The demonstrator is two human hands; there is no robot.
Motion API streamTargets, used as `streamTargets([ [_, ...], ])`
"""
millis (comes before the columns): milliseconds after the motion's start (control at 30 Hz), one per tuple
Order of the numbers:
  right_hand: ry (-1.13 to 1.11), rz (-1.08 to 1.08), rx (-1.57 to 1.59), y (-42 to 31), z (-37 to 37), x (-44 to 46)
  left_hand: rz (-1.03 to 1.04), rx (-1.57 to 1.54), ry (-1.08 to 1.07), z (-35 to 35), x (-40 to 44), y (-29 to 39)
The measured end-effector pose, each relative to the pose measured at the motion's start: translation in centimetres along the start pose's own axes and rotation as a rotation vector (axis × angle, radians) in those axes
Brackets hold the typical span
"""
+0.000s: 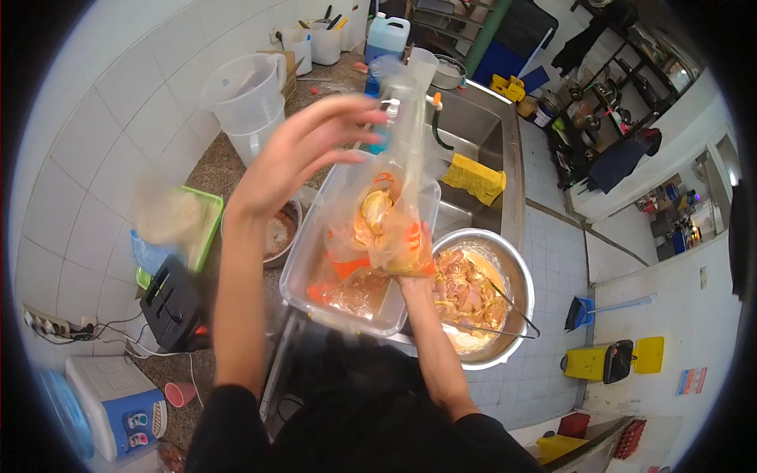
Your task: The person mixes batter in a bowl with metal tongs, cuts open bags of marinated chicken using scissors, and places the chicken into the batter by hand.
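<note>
My right hand (pixel 414 264) is wrapped round the lower part of a clear plastic bag (pixel 406 165) with orange print. Yellowish marinated meat (pixel 376 214) shows inside the bag, whose long top part stretches upward. Blurred by motion, my left hand (pixel 315 146) is raised left of the bag's upper part with its fingers apart. Below the bag sits a clear plastic tub (pixel 295 277) with liquid and orange-printed plastic in it. A metal bowl (pixel 527 276) to the right holds marinated meat pieces (pixel 465 292) and long tongs (pixel 505 333).
A steel sink (pixel 471 126) with a yellow cloth (pixel 475 179) lies beyond the bowl. Plastic jugs (pixel 246 94), a metal pot (pixel 296 213), a green tray (pixel 206 229) and a black device (pixel 173 303) stand at left. A blue soap bottle (pixel 386 134) is behind the tub.
</note>
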State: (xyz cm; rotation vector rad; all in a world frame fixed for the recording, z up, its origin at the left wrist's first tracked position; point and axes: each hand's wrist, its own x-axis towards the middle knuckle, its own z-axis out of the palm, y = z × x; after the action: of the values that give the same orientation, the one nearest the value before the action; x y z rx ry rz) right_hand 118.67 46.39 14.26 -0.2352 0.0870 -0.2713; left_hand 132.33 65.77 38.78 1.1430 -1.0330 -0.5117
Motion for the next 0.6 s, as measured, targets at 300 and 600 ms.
streamTargets([
  [300, 0.059, 0.121, -0.583, -4.1, 4.3, -1.6, -0.180, -0.145, 0.280, 6.4, -10.2, -11.7],
  [600, -0.019, 0.087, -0.984, -4.8, 5.2, -0.1, -0.520, -0.516, 0.567, 4.1, -11.0, -17.0],
])
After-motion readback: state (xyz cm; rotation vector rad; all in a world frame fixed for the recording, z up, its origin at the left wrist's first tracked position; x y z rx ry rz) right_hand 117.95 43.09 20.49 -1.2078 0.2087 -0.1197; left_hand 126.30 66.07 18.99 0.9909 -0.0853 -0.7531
